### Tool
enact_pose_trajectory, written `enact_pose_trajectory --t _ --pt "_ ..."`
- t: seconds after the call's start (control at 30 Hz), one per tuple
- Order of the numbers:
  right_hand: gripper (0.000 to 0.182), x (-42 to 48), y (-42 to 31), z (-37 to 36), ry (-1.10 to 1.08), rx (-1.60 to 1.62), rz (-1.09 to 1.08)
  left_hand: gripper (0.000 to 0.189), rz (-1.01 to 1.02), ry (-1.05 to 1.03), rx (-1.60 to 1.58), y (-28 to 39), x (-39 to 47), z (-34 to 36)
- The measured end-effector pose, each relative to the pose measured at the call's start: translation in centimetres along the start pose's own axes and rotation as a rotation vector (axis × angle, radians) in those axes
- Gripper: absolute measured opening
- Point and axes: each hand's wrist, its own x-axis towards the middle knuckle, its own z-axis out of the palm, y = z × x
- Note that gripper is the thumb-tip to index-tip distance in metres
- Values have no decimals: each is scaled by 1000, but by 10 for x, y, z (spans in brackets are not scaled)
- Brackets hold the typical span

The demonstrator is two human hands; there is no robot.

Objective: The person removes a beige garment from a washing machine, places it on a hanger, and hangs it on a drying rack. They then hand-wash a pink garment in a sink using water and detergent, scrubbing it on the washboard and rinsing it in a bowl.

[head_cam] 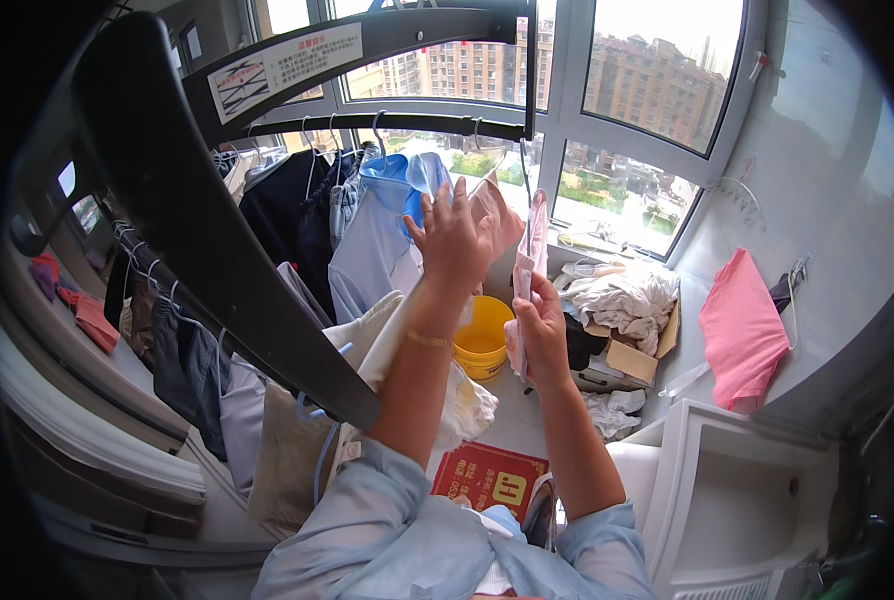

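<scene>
My right hand (541,326) grips a pale pink garment (523,281) that hangs in narrow folds, with a thin dark hanger hook or wire rising from its top to the end of the rack. Raised with its fingers spread, my left hand (454,236) is in front of a light blue shirt (376,232) and beside a peach-pink cloth (496,210). Whether its fingertips touch either one is hard to tell. Both the shirt and dark garments (286,202) hang from the black rail (424,122) of the drying rack.
The rack's thick black arm (222,225) crosses the left side, near more hung clothes (192,367). Below are a yellow bucket (483,337), a cardboard box (634,360) with white cloths (619,296), and a red mat (484,476). At right, a pink cloth (743,337) hangs above a white sink (747,480).
</scene>
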Motion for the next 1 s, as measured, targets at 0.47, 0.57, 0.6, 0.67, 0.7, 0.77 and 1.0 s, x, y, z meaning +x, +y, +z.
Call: enact_pose_trajectory --t 0.47,0.57,0.6,0.67,0.7,0.77,1.0 --pt "43 37 16 -6 -91 -73 -164 30 -193 -326 237 -52 50 -22" --pt "43 38 15 -1 -109 -4 -156 31 -198 -217 285 -68 52 -40" --pt "44 39 15 3 -111 28 -143 34 -196 -178 296 -69 51 -50" --pt "46 37 12 10 -103 91 -79 34 -183 -141 313 -90 59 -47" --pt "47 36 10 15 -101 115 -39 34 -175 -122 324 -96 64 -49" --pt "47 31 3 25 -108 127 24 35 -206 -188 370 -106 72 -48" --pt "46 35 27 37 -116 115 -113 36 -269 -206 415 -118 80 -36"
